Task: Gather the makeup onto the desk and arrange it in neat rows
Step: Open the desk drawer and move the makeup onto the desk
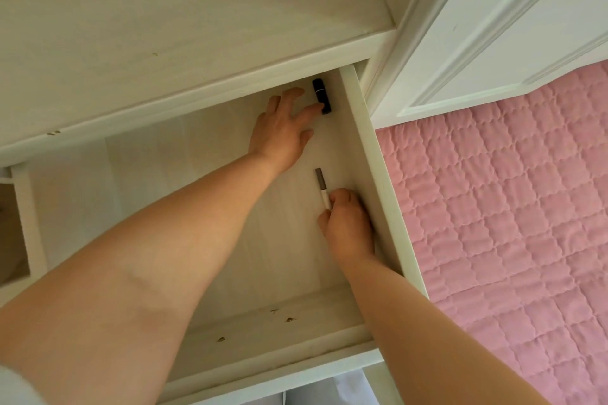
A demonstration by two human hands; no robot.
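A pulled-out white drawer [378, 174] under the desk top [164, 26] holds two makeup items. A black lipstick tube [321, 95] lies at its far right corner. My left hand [283, 131] reaches toward it, fingers spread, with one fingertip touching the tube's near end. A slim pencil-like stick [321, 186] with a grey cap and white body lies along the right wall. My right hand [348, 223] pinches the stick's near end between fingers and thumb.
The pale desk top stretches across the upper left. A white panelled door [493, 26] stands to the right of the desk. A pink quilted bedspread [510, 223] lies beside the drawer's right wall. The drawer's front rail [263, 368] is nearest me.
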